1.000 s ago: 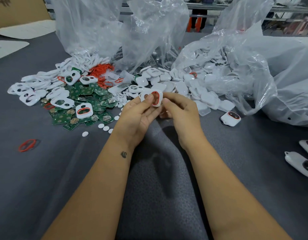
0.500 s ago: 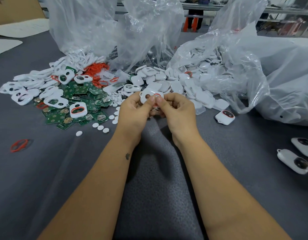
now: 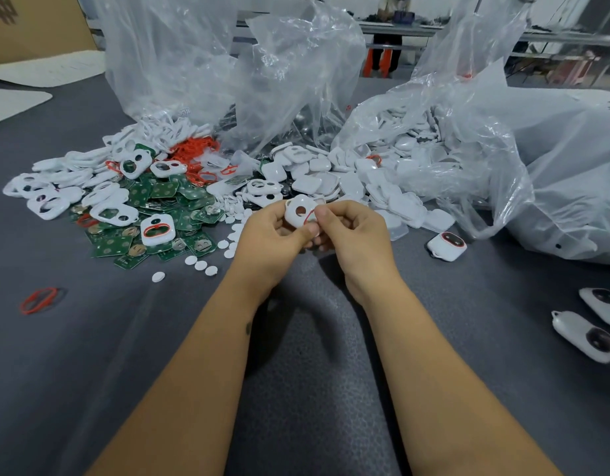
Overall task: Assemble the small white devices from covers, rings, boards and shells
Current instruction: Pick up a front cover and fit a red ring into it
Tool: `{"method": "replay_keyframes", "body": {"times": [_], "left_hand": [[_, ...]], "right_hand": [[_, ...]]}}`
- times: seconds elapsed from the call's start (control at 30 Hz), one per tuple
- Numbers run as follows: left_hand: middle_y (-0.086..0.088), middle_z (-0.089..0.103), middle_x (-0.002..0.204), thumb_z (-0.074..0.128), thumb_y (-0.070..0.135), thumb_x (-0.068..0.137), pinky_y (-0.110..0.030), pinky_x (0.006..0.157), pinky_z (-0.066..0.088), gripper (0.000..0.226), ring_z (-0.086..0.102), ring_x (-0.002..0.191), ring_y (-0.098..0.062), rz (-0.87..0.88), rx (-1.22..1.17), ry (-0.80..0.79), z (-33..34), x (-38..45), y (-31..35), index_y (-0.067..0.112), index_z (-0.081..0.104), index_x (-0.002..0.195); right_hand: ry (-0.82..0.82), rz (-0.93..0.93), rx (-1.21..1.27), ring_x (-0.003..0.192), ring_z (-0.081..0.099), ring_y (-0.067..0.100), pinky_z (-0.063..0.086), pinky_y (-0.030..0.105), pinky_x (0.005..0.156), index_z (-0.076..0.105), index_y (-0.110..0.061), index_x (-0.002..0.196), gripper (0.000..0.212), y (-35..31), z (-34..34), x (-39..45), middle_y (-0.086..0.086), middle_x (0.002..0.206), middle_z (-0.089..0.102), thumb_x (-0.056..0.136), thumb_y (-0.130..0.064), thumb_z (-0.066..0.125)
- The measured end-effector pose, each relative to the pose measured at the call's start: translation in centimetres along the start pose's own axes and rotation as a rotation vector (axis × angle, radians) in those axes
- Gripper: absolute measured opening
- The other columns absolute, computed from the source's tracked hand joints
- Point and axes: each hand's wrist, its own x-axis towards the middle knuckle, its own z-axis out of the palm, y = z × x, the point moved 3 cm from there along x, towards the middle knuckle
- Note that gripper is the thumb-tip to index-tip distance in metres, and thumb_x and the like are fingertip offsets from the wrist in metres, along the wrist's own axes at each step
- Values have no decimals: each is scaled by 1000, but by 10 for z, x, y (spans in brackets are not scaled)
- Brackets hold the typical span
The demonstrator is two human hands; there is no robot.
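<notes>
Centre of frame, slightly above the middle: both hands met over the grey surface [image 3: 90, 355]. Left hand [image 3: 269, 238] gripped a white cover [image 3: 298, 211] from below and the left, thumb curled against its lower edge; the cover was held clear of the surface, tilted toward the camera, one round hole showing. Right hand [image 3: 351, 235] had its grip pinched on a red ring [image 3: 308, 217] at the cover's right side, fingertips curled in; only a short arc of the ring showed, and whether it was seated in the cover could not be told.

Left of centre: pile of green boards [image 3: 166, 201] with loose white covers scattered over and around it. One cover fitted with a red ring [image 3: 157, 230] lay on the boards. Tangle of red rings [image 3: 193, 149] sat at the pile's upper edge. Small white discs [image 3: 200, 264] were strewn between the boards and the left hand. Lone red ring [image 3: 39, 299] lay at far left, well apart from the rest.

Upper centre and right: clear plastic bags [image 3: 228, 63]; the right-hand one spilled white shells [image 3: 375, 187] toward the hands.

Right of the hands: one assembled device [image 3: 447, 246]. Lower right edge: two more finished devices [image 3: 585, 336], near each other.
</notes>
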Motion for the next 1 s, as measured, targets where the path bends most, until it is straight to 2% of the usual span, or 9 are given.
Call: {"method": "replay_keyframes", "body": {"times": [0.13, 0.33, 0.5, 0.67, 0.8, 0.83, 0.93, 1.0], "left_hand": [[-6, 70, 80, 64, -5, 87, -24, 70, 55, 20, 65, 70, -13, 56, 66, 23, 1, -1, 2, 14, 66, 91], [2, 68, 73, 62, -3, 90, -17, 62, 50, 18, 62, 64, -6, 65, 39, 0, 1, -1, 4, 15, 65, 91], [20, 65, 62, 59, 1, 92, -10, 57, 44, 30, 58, 58, 3, 68, 174, -44, 1, -2, 3, 29, 54, 81], [11, 65, 72, 58, 3, 94, -13, 62, 46, 22, 59, 62, 1, 82, 174, -53, -1, -3, 4, 24, 58, 85], [1, 66, 79, 56, 0, 94, -17, 67, 49, 13, 61, 68, -5, 68, 44, -21, 0, -3, 5, 10, 62, 101], [1, 66, 82, 56, -1, 94, -17, 68, 50, 17, 63, 69, -3, 48, -18, 12, 0, -3, 5, 7, 60, 109], [1, 64, 91, 55, 2, 95, -18, 74, 54, 31, 68, 78, -3, -65, -243, 155, -5, 0, 1, 13, 52, 124], [1, 69, 90, 53, 10, 99, -20, 75, 56, 22, 70, 83, -7, -135, -348, 178, -7, 2, 0, 13, 55, 121]], "right_hand": [[17, 20, -1, 63, 59, 25, 52, 39, 65, 66, -6, 86, 8, 1, 1, 1, 16, 71, 64, 92, -11, 64], [-35, 47, 38, 56, 57, 15, 49, 27, 54, 66, -6, 87, 9, 1, 0, 2, 9, 67, 63, 92, -14, 65], [-8, -7, -47, 66, 59, 27, 52, 45, 67, 61, -8, 80, 16, 2, 0, -1, 24, 73, 63, 85, -17, 73], [35, 12, -76, 57, 58, 17, 49, 33, 60, 64, -8, 78, 17, 2, 0, -2, 7, 63, 63, 84, -20, 74], [-43, 68, 65, 52, 59, 11, 47, 23, 51, 65, 0, 88, 13, -2, 0, -1, 5, 62, 64, 91, -13, 65], [-70, 81, 113, 55, 60, 13, 48, 24, 54, 66, 1, 90, 12, -3, 0, -1, 7, 66, 65, 93, -10, 62], [-68, 41, 171, 68, 63, 17, 55, 32, 73, 66, -3, 88, 8, -4, 0, -1, 9, 76, 68, 92, -3, 59], [16, -117, -30, 76, 64, 11, 54, 24, 79, 67, -13, 82, 13, -6, -1, -1, 0, 79, 69, 88, -2, 63]]}}
